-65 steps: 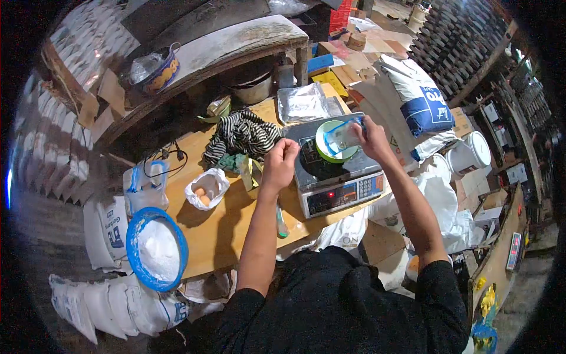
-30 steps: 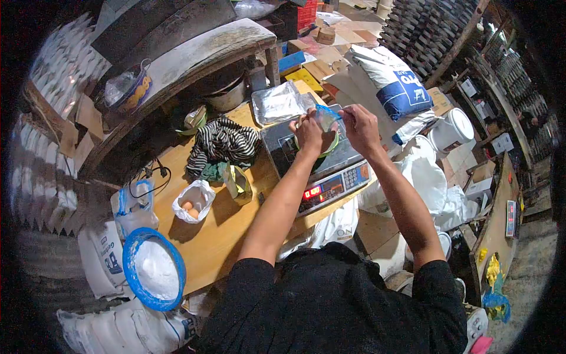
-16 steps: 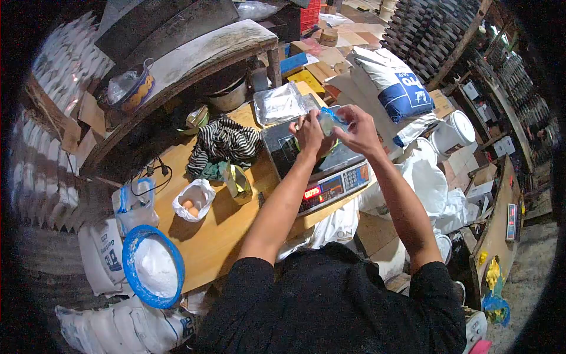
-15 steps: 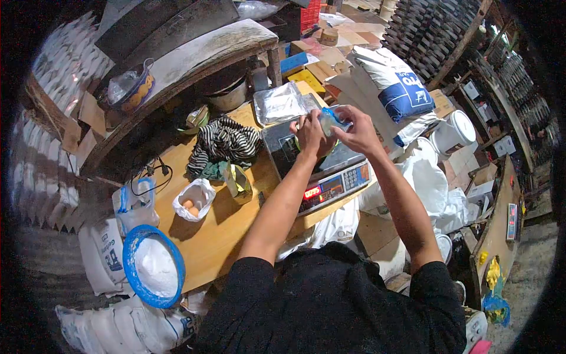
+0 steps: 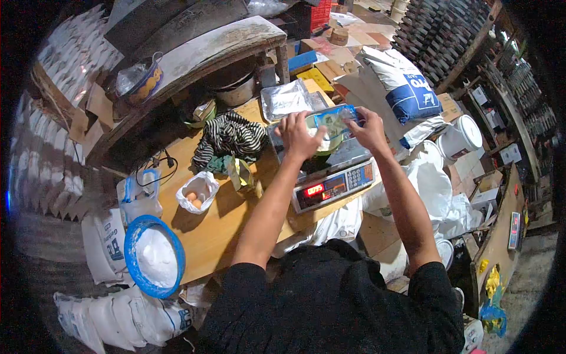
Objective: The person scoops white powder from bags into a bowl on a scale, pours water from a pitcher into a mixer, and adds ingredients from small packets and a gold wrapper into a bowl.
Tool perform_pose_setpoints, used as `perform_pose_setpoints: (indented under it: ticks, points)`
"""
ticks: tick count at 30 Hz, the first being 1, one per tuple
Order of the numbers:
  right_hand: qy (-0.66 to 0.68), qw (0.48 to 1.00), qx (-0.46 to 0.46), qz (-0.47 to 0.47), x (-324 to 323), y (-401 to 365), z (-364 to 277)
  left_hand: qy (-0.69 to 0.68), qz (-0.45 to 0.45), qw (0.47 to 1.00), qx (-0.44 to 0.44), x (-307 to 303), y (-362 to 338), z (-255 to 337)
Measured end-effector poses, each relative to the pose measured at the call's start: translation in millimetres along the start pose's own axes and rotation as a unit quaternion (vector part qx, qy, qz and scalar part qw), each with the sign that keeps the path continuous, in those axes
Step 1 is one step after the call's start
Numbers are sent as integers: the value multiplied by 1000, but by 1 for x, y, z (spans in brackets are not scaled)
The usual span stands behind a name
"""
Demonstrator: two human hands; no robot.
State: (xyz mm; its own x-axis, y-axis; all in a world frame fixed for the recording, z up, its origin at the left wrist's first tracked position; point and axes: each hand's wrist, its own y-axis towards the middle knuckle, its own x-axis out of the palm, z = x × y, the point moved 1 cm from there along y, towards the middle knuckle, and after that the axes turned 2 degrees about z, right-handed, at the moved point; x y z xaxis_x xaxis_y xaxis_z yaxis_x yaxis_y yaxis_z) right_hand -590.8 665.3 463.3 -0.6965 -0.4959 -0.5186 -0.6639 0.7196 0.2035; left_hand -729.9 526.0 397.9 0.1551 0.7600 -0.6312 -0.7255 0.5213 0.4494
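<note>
"Pinching the blue edge of a clear plastic bag (image 5: pixel 337 123), the right hand (image 5: pixel 370 130) has its thumb and fingertips together on it. What about the left hand (image 5: pixel 299 138)?"

"Its fingers are spread, thumb well apart, at the other side of the bag. Whether they touch the film I can't tell."

"And below the bag?"

"A round green bowl (image 5: pixel 331 146), smooth-walled, on the dark flat top of a digital scale (image 5: pixel 336 189) with lit red digits. The left hand and the bag hide part of the bowl."

"What's around the scale?"

"Just behind it, a shiny, wrinkled silver sheet (image 5: pixel 288 100). Near the left hand, a crumpled black-and-white striped cloth (image 5: pixel 233 137) and a creased, gold-toned packet (image 5: pixel 240 176). The left forearm crosses in front of the scale's near left corner."

"Farther out?"

"On the smooth wooden table (image 5: pixel 215 239), a thin white bag (image 5: pixel 209 186) gapes around brown eggs (image 5: pixel 192 198). At the left edge, a blue basin (image 5: pixel 130 251) holds heaped white powder (image 5: pixel 156 256). Off to the right stand a plump white-and-blue sack (image 5: pixel 420 97) and a white bucket (image 5: pixel 461 140)."
</note>
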Motion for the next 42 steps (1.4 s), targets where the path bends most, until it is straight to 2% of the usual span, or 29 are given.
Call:
perform_pose_setpoints:
  ticks: [2, 3, 4, 7, 12, 13, 15, 18, 19, 22, 25, 28, 31, 34, 38, 39, 41, 42]
  points:
    - [21, 1000, -3, 12, 7, 1, 21, 40, -74, 992, -93, 13, 3, -19]
    - [37, 999, 3, 13, 13, 0, 30, 22, -59, 991, -121, 12, -1, -18]
    - [53, 998, 9, 13, 16, 1, 38, 11, -65, 991, -115, 12, -2, -21]
    - [-13, 998, -34, 46, 15, -6, 28, -19, -65, 993, -100, 13, 0, -30]
    - [79, 996, 18, 45, 16, -1, 28, -52, -46, 991, -117, 3, 5, -20]
    - [97, 994, 25, 38, 14, -1, 26, -55, -51, 993, -92, 8, 7, -23]
    - [90, 995, 14, 39, 15, 2, 32, -61, -62, 995, -46, 21, 5, -35]
    - [18, 998, 13, 54, 17, 2, 44, -47, -103, 992, -48, 10, 6, -24]
    - [-17, 998, 14, 62, 16, 1, 47, -12, -83, 993, -89, 0, 1, -12]
    - [-12, 997, 24, 76, 15, -4, 45, -16, -67, 996, -55, 14, 2, -19]
    - [-39, 994, -4, 105, 21, 1, 63, -61, -65, 992, -90, 7, 1, -4]
    - [-20, 998, 25, 49, 18, -4, 57, -32, -13, 998, -52, 30, 3, -25]
    - [-20, 998, 49, 44, 15, -18, 28, 72, -45, 992, -94, -13, -5, 29]
    - [-84, 995, -50, 36, 23, -22, 33, 103, -11, 994, -34, 3, -11, 28]
    - [-55, 992, -57, 103, 22, -18, 38, 130, -12, 991, -31, 4, -12, 34]
    - [-85, 989, -87, 90, 22, -17, 39, 89, -39, 995, -27, 6, -10, 32]
    - [-144, 977, -145, 63, 20, -18, 44, 77, -15, 996, -30, 6, -13, 29]
    - [-128, 983, -123, 51, 19, -17, 47, 70, -3, 997, -30, 6, -13, 28]
